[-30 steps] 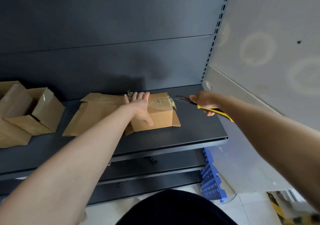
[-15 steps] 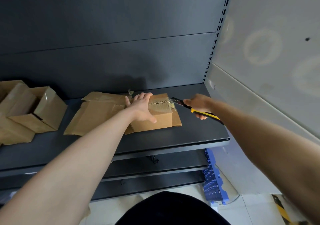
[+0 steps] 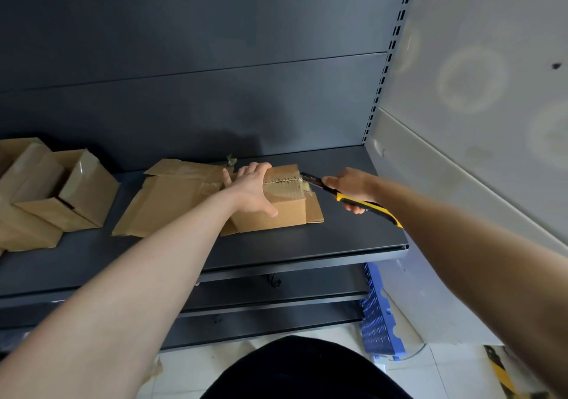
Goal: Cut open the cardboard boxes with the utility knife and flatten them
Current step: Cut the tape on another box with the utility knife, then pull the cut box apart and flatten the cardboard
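Observation:
A small taped cardboard box (image 3: pixel 276 211) sits on the dark shelf (image 3: pixel 338 239), on top of flattened cardboard (image 3: pixel 172 202). My left hand (image 3: pixel 252 186) lies over the box's left top, fingers over the far edge and thumb down the front face, holding it steady. My right hand (image 3: pixel 347 186) grips a yellow and black utility knife (image 3: pixel 365 203). Its blade tip (image 3: pixel 304 175) touches the right end of the taped seam on the box top.
Several opened cardboard boxes (image 3: pixel 52 192) stand at the shelf's left end. A grey wall panel (image 3: pixel 476 122) closes off the right side. Below the shelf are lower dark shelves and a blue plastic crate (image 3: pixel 379 315) on the tiled floor.
My right hand has moved the knife leftward until its blade reached the box's taped seam. My left hand has stayed on the box.

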